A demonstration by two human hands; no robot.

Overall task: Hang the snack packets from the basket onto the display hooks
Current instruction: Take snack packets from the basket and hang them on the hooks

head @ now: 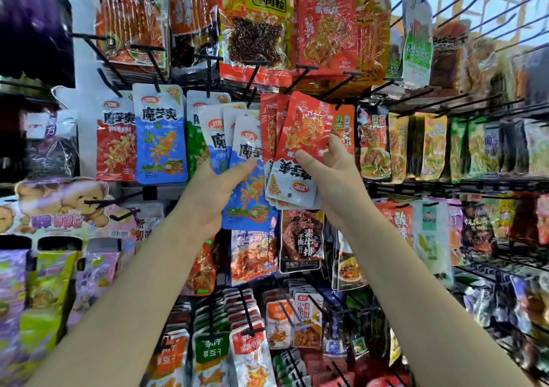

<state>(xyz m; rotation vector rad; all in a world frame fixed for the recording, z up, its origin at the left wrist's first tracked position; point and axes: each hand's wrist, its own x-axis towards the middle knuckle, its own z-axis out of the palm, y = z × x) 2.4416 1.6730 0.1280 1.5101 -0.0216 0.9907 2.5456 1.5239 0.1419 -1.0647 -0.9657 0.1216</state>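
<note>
My left hand (218, 192) grips a fan of blue-and-white snack packets (248, 161), thumb across the front one, raised in front of the rack. My right hand (332, 170) pinches a stack of red-and-white snack packets (300, 146) held upside down, their punched white ends pointing down. Both bundles sit just below black display hooks (252, 77) in the middle row. A blue packet (160, 134) and a red packet (116, 140) of the same brand hang on hooks to the left. The basket is not in view.
Racks of hanging snack packets fill the wall: large red and yellow bags (255, 21) above, small packets (249, 345) below, green and yellow ones (430, 146) to the right. Bare hook prongs (113, 202) stick out at lower left and upper right.
</note>
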